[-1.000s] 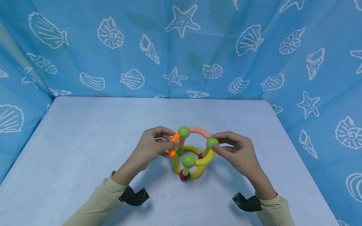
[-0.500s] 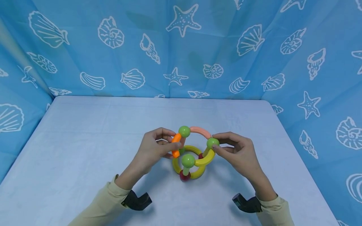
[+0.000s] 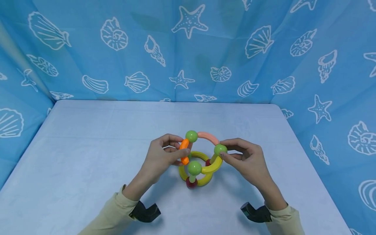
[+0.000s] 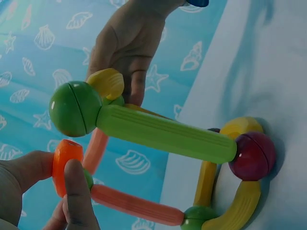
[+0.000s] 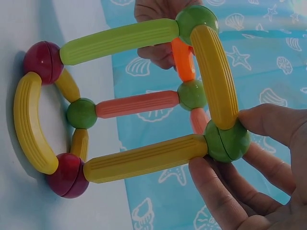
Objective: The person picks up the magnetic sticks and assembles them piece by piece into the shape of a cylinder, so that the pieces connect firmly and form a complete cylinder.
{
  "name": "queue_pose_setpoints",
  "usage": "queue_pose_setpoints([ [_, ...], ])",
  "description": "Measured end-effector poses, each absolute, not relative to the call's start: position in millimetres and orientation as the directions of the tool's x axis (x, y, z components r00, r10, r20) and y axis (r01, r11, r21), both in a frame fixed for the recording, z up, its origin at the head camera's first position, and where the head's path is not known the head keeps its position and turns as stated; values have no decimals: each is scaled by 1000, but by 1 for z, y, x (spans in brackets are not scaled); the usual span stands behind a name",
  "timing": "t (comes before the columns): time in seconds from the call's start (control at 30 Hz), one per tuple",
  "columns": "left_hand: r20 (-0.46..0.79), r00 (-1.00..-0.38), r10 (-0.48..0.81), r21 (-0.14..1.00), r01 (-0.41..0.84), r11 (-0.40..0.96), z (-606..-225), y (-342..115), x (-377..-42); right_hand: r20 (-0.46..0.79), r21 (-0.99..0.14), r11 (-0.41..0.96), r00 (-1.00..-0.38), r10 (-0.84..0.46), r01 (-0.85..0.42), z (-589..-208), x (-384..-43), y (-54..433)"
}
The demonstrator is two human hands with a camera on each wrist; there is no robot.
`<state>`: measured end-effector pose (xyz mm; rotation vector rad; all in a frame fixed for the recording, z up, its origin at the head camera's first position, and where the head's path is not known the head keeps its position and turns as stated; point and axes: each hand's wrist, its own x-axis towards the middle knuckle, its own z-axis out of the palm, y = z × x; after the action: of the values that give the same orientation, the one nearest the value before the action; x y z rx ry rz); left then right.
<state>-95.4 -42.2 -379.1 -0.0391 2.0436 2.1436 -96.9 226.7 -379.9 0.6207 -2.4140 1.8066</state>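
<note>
On the table stands a two-tier frame of ball joints and ridged rods. Its base is a ring of curved yellow rods [image 5: 29, 122] with dark red balls [image 5: 67, 175] and a green ball [image 5: 81, 113]. Upright rods lead up to green balls, joined by a curved pink rod [image 3: 208, 135] and a curved yellow rod [image 3: 213, 167]. My left hand [image 3: 163, 156] pinches a short curved orange rod [image 4: 65, 165], its upper end right at the far-left green ball [image 3: 191, 136]. My right hand [image 3: 246, 160] holds the top right green ball [image 5: 228, 143] between thumb and fingers.
A pale cloth covers the table [image 3: 88, 147]. Behind it and along both sides hangs a blue curtain [image 3: 164, 85] with white shell and starfish prints. Each wrist carries a black camera mount [image 3: 144, 212].
My left hand has shifted slightly right with the orange rod, and the rod's lower end has swung right toward the near green ball. The right hand keeps its hold, nearly still.
</note>
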Motion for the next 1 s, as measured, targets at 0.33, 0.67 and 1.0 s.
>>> queue_pose_setpoints([
  [0.33, -154, -982, 109, 982, -164, -88, -382, -39, -93, 295, -901, 238, -914, -279, -363, -381, -97, 227],
  [0.67, -142, -985, 102, 983, -152, -99, -383, -41, -91, 291, -905, 230, -915, -281, -358, -381, -98, 226],
  [1.0, -43, -995, 90, 998, -38, 49, -391, -52, -88, 297, -892, 270, -919, -258, -364, -383, -97, 227],
])
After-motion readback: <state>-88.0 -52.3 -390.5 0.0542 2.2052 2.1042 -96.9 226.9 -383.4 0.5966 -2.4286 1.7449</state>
